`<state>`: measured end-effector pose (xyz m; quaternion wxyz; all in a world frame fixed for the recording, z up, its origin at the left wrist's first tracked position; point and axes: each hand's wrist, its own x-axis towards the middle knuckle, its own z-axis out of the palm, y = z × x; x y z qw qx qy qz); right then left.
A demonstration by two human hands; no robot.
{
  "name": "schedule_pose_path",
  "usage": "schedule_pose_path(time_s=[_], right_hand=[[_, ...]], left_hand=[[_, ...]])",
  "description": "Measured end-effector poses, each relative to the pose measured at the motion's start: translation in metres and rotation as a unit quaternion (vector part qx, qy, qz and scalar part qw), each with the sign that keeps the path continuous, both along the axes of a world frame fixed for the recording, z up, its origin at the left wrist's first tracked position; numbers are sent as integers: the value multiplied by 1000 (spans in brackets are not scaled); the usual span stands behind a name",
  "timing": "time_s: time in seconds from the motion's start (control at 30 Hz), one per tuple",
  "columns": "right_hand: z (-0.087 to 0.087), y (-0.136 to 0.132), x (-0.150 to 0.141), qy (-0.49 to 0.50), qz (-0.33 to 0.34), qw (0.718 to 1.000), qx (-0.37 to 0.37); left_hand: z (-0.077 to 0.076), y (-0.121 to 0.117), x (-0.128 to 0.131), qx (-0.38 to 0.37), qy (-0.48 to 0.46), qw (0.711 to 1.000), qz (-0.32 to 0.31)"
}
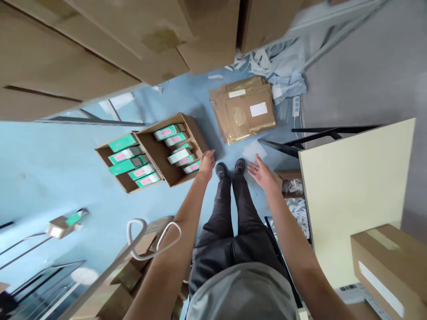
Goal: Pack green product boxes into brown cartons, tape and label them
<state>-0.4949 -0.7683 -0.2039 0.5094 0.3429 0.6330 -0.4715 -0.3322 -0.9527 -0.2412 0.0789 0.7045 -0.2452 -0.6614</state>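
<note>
My left hand (207,163) hangs in the air, in line with the near right corner of an open carton (196,133) on the floor. Its fingers are loosely bent, and nothing shows in them. My right hand (261,174) is open, fingers apart and holding nothing, above the floor by a pale translucent sheet (255,151). Inside the carton stand several green-and-white small boxes (167,132), with a whitish one (179,156) lying across them. An adjoining carton section (103,156) holds more green boxes (123,154).
Flattened cardboard (245,111) lies stacked ahead of my feet. Large cartons (133,40) fill a rack above. To the right stands a cream tabletop (353,195) bearing a taped carton (390,253). A power strip (296,106) and a white hooked tube (133,244) are also around.
</note>
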Motion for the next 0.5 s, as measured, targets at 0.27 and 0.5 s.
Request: schedule_pose_path(time_s=[0.27, 0.5], right_hand=[[-167, -27, -40, 7, -31, 999, 44], [-329, -31, -54, 17, -24, 998, 54]], left_hand=[[-154, -8, -17, 34, -44, 998, -32], [-307, -29, -30, 42, -47, 997, -39]])
